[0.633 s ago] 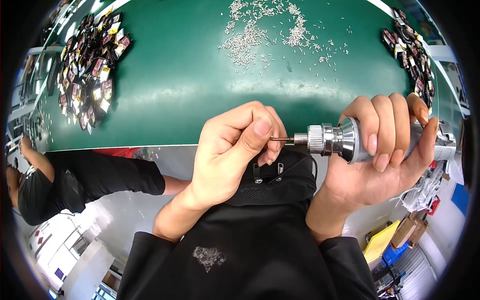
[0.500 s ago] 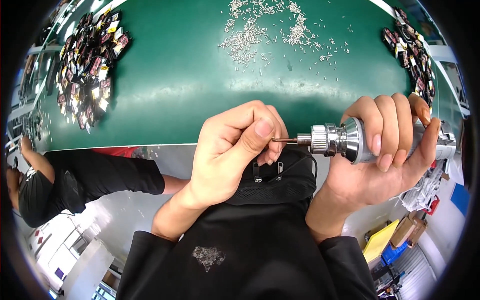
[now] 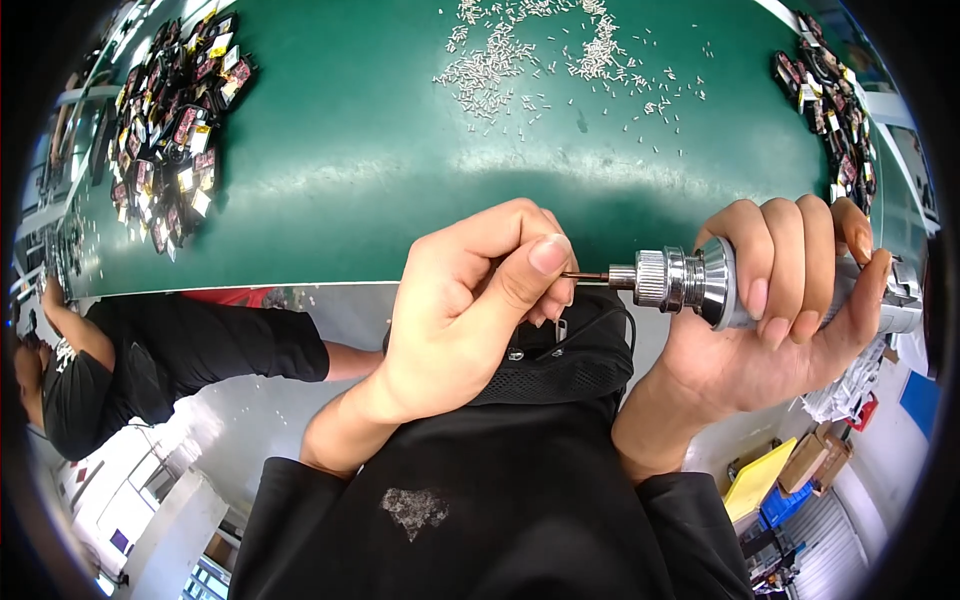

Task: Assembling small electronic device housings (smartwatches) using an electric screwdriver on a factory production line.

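Observation:
My right hand (image 3: 775, 300) is wrapped round a silver electric screwdriver (image 3: 705, 282), which lies level with its nose pointing left. A thin copper-coloured bit (image 3: 590, 276) sticks out of the knurled collar. My left hand (image 3: 475, 295) is closed in a pinch at the bit's end, thumb against curled fingers. The very tip disappears behind the thumb, so anything small held there is hidden. Both hands are above the near edge of the green table (image 3: 340, 200), in front of my body.
Small silver pins or screws (image 3: 495, 70) lie scattered on the far table. Piles of black devices with labels stand left (image 3: 185, 130) and right (image 3: 830, 110). A black zippered pouch (image 3: 560, 365) is below my hands. Another person in black (image 3: 200, 350) is at the left.
Both hands have shifted slightly to the right, together with the screwdriver. The left thumb and fingers remain pinched at the bit's end.

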{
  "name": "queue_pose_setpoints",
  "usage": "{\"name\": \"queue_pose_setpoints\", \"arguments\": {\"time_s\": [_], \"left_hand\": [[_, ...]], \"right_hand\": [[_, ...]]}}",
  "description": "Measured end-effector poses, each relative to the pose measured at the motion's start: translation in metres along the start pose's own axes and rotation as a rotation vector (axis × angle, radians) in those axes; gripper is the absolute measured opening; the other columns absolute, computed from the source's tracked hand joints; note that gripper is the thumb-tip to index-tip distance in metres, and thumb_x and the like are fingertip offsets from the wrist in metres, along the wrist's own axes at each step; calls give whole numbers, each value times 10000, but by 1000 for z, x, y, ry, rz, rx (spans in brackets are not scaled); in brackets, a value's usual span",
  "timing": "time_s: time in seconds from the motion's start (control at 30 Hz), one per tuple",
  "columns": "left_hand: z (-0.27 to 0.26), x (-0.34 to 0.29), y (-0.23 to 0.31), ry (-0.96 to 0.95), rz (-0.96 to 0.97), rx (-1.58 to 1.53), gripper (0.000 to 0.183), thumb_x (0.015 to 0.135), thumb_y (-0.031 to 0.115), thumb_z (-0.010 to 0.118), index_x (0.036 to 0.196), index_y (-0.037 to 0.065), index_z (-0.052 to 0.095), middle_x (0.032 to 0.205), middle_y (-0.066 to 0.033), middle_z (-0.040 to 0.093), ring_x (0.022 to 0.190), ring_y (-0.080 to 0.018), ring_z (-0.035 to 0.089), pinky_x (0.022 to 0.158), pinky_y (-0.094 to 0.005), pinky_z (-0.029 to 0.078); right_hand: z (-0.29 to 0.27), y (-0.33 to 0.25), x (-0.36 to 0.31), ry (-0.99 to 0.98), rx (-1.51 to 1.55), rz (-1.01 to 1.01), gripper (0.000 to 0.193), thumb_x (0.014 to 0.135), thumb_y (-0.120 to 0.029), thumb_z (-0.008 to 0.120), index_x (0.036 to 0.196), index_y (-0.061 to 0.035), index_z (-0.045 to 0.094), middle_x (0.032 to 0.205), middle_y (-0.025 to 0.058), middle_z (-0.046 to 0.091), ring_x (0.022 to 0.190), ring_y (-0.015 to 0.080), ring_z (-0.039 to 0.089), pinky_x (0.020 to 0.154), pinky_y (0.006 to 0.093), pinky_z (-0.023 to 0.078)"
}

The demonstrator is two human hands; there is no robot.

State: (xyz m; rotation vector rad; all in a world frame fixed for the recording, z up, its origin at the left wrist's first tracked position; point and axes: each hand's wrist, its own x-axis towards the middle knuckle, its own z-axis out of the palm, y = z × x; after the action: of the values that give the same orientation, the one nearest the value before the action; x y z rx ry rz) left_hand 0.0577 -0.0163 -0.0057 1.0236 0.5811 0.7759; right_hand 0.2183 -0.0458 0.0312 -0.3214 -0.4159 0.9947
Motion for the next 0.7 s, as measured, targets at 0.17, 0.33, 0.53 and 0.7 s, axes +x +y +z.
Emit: {"name": "queue_pose_setpoints", "arguments": {"time_s": [0.17, 0.33, 0.53, 0.7], "left_hand": [[11, -4, -3, 130, 114, 344, 176, 925, 44, 530, 761, -22, 532, 661, -52, 552, 568, -83, 506, 519, -228, 398], [9, 2, -8, 119, 133, 422, 244, 960, 106, 492, 759, -29, 520, 712, -85, 559, 601, -89, 480, 522, -214, 380], [-26, 33, 36, 357, 425, 820, 191, 934, 82, 513, 871, -41, 646, 778, -92, 648, 628, -105, 548, 567, -221, 420], [-105, 80, 99, 534, 421, 1114, 149, 901, 92, 592, 864, -45, 639, 754, -36, 640, 619, -43, 485, 572, -175, 394]], "right_hand": [[-4, 1, -6, 50, -40, -59, 136, 913, -185, 521, 872, -56, 511, 480, -52, 353, 393, 59, 343, 476, 228, 350], [-11, 4, 1, 59, -19, -42, 139, 921, -186, 519, 885, -52, 509, 496, -45, 357, 403, 61, 350, 490, 232, 350], [-6, -6, 9, 122, 50, -88, 165, 954, -219, 459, 904, -65, 494, 500, -45, 334, 404, 68, 322, 485, 243, 340], [-19, 9, 0, 305, -37, -86, 179, 971, -238, 423, 885, -81, 418, 487, -38, 311, 387, 72, 299, 443, 247, 326]]}}
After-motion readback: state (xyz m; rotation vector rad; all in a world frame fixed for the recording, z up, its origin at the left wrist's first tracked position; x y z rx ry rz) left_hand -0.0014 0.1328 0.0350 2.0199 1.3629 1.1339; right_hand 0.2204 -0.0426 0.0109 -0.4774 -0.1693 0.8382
